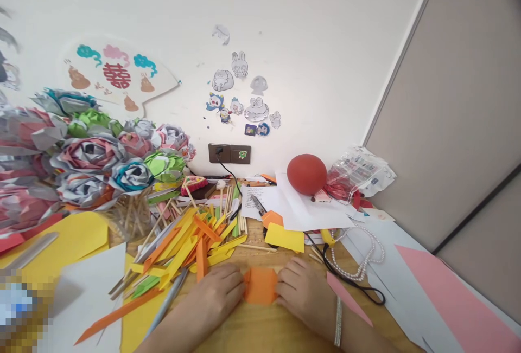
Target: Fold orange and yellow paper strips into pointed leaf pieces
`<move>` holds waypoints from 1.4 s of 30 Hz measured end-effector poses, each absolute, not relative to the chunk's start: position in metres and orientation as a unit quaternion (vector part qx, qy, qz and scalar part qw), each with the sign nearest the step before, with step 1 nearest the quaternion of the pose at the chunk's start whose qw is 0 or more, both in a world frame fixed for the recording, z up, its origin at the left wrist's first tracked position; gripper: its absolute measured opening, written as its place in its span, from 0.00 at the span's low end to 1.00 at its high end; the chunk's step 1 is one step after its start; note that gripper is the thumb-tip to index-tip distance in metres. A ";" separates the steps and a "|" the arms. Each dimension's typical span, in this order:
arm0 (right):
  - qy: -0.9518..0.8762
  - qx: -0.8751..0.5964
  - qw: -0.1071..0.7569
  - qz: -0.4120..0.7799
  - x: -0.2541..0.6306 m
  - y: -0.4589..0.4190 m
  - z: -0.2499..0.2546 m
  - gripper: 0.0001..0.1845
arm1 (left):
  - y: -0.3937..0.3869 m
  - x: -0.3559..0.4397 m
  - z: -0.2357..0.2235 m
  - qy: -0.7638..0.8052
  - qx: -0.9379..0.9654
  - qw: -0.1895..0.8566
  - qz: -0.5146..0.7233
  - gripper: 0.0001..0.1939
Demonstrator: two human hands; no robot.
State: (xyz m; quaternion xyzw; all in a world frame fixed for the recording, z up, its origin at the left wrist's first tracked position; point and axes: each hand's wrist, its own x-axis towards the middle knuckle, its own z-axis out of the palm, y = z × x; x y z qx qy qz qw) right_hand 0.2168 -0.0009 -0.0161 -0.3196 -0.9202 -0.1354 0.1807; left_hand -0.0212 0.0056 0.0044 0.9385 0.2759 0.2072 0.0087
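A small piece of folded orange paper (261, 286) lies on the wooden table, its corners turned in. My left hand (222, 290) is closed on its left edge, and my right hand (302, 290) is closed on the right edge. The fingers of both are curled, with the tips partly hidden. Beside my left hand are folded orange and yellow paper strips (179, 247) in a loose heap. Just beyond the paper sits a yellow paper piece (285, 237) with another orange folded piece (272, 217) behind it.
Paper flowers (91, 152) on sticks stand in a clear container at left. A utility knife (258, 205) lies near a red balloon (306, 174) by the wall. A pearl string (376, 247), black cord (354, 277) and pink sheets (451, 293) are at right.
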 end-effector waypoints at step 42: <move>-0.783 -0.566 0.253 0.048 0.190 -0.004 -0.025 0.07 | 0.007 0.004 -0.014 0.524 0.832 0.077 0.167 0.06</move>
